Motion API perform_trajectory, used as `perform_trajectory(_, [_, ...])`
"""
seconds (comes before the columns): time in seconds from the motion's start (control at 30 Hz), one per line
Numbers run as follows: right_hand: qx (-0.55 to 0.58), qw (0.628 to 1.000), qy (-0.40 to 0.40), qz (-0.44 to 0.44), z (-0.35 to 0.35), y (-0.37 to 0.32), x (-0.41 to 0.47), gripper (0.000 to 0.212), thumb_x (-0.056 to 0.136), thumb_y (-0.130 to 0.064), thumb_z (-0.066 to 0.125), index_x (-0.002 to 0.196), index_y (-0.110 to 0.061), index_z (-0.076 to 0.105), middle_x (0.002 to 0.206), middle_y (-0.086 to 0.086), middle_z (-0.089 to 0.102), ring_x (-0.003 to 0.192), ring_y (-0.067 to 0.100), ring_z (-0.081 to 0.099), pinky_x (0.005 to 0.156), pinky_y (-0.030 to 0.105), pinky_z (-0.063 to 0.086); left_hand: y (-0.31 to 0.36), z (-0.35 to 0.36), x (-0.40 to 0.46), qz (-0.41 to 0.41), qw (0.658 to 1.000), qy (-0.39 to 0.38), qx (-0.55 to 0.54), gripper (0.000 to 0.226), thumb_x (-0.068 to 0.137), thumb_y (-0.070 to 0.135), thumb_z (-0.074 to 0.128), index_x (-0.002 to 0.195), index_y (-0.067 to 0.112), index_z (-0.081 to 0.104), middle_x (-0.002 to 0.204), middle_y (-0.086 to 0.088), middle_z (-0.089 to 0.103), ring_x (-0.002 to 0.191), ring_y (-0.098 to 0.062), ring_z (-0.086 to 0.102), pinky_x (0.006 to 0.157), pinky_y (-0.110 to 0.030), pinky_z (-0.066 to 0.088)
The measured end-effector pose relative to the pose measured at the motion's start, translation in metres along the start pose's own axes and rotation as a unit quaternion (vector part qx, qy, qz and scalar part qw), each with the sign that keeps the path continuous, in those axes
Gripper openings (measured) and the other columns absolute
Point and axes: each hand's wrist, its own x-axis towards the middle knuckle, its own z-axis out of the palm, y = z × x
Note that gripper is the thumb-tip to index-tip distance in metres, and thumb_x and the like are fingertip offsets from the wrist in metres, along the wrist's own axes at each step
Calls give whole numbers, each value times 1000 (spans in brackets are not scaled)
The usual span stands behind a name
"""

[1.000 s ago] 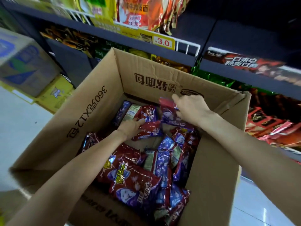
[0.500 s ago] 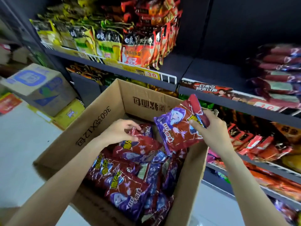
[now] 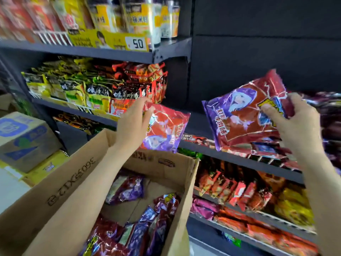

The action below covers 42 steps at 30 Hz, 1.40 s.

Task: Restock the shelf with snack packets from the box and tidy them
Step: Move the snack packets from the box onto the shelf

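Red and purple snack packet [image 3: 245,111] up in the right hand [image 3: 297,124], held by its right end, thumb on the front. Long side lying left to right, left end tipped a bit down, front facing out. Just above the dark shelf [image 3: 239,157], close to more red packets [image 3: 267,148] already lying there.

Second red and purple packet [image 3: 164,132] in the left hand [image 3: 132,122], fingers wrapped over its left edge. Tilted too, right end pointing at the shelf. Up above the back wall of the box, not touching it.

Brown cardboard box [image 3: 73,174] open at the top, right below both arms. Many more of the same packets [image 3: 132,228] piled inside, lying every which way, with some bare cardboard floor showing in the middle.

Dark empty wall behind the shelf, so lots of open room above the packets there. Shelves to the left full of yellow and red noodle bags [image 3: 96,93]. Lower shelves on the right packed with red and yellow bags [image 3: 239,193]. Blue and white carton [image 3: 24,139] on the floor at the left, well apart from the hands.
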Motion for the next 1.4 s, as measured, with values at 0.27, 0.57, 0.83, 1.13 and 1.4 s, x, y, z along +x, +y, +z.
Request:
perform_trajectory(0.27, [-199, 961, 91, -172, -17, 40, 124, 33, 89, -30, 63, 107, -3, 54, 88, 20, 66, 78, 40, 62, 64, 39, 41, 54, 68, 73, -31, 998, -41, -35, 52, 80, 46, 69, 112, 11, 47, 75, 9, 44, 70, -14, 44, 60, -29, 28])
perform_trajectory(0.57, [-401, 845, -99, -340, 42, 117, 174, 43, 66, -8, 82, 102, -15, 58, 77, 7, 66, 59, 28, 64, 38, 31, 44, 86, 132, 124, 84, 994, -70, 28, 52, 77, 15, 74, 118, 11, 41, 111, -5, 48, 98, -21, 51, 61, -33, 44])
perform_trajectory(0.83, [-444, 816, -288, -234, 41, 153, 156, 54, 95, -22, 50, 143, -38, 34, 141, -1, 46, 132, 24, 36, 107, 37, 29, 121, 203, 193, 206, 970, -63, 109, 49, 76, 12, 75, 115, 18, 46, 90, -4, 66, 69, -28, 66, 52, -29, 42])
perform_trajectory(1.13, [-446, 844, -244, -170, 41, 164, 153, 68, 88, 2, 45, 145, -32, 31, 120, 3, 60, 111, 28, 57, 82, 38, 48, 168, 303, 205, 245, 944, -221, -13, 58, 89, 9, 59, 137, 36, 40, 124, 1, 60, 104, -22, 60, 79, -33, 47])
perform_trajectory(1.4, [-450, 865, -114, -188, 55, 171, 149, 31, 57, -1, 78, 85, -14, 74, 76, 5, 68, 82, 29, 65, 67, 33, 54, 164, 297, 206, 130, 924, -338, -124, 36, 87, 34, 61, 123, 32, 58, 123, 9, 61, 111, -13, 57, 90, -35, 48])
